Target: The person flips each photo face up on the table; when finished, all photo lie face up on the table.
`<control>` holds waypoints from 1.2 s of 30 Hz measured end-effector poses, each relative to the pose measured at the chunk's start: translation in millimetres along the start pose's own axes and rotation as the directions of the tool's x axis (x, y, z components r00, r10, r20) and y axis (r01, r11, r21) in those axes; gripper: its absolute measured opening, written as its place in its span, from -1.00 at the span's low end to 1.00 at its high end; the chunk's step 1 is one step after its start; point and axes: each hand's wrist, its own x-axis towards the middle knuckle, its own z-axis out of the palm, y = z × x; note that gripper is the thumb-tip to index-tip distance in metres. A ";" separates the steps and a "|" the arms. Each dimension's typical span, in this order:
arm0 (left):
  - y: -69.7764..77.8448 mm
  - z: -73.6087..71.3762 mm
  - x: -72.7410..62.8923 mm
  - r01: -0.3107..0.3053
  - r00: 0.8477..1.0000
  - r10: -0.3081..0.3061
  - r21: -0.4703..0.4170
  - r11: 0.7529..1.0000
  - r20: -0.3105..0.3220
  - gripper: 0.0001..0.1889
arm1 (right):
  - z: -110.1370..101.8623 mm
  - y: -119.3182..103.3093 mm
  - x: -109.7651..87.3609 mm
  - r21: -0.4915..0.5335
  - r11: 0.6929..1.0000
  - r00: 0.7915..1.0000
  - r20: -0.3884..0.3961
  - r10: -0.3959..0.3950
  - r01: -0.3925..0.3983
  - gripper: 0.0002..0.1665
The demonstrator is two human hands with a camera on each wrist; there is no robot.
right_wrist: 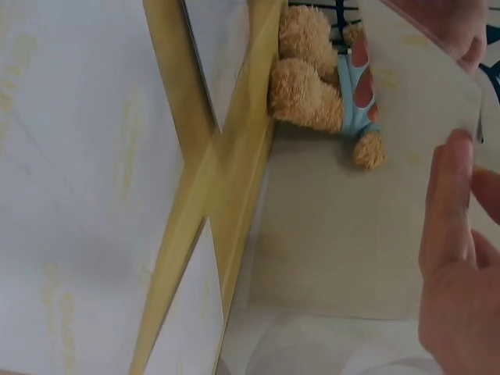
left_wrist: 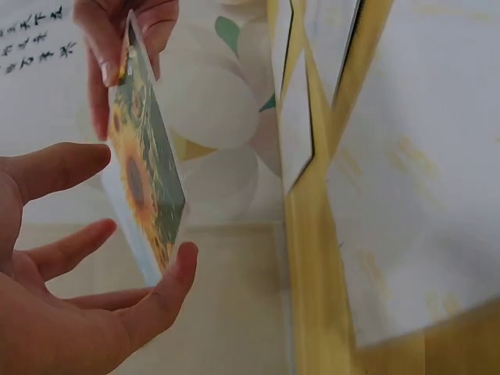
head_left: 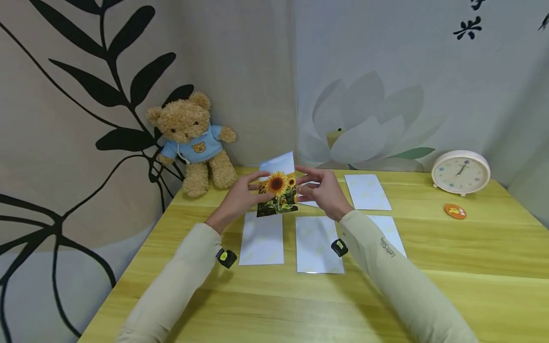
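A sunflower photo card [head_left: 278, 186] is held upright above the table between both hands, its picture side towards the head camera. My left hand [head_left: 238, 197] grips its left side, the thumb on the picture face in the left wrist view. On the opposite side my right hand [head_left: 325, 193] pinches the edge between thumb and fingers. The card's pale back [right_wrist: 426, 86] shows in the right wrist view. Below the hands, white cards lie flat: one at front left [head_left: 261, 240], one at front centre [head_left: 318, 245], one partly behind the right sleeve [head_left: 389, 231].
Another white card [head_left: 368, 191] lies at the back right, and one is partly hidden behind the right hand. A teddy bear [head_left: 193, 143] sits at the table's back left. A white clock [head_left: 461, 171] and a round orange piece [head_left: 455, 211] are at the right.
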 end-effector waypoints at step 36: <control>-44.8 -7.2 37.8 0.174 0.983 -0.170 0.063 0.983 -0.072 -0.45 | 32.2 44.8 35.3 -0.175 0.966 0.979 -0.107 0.174 -0.190 -0.30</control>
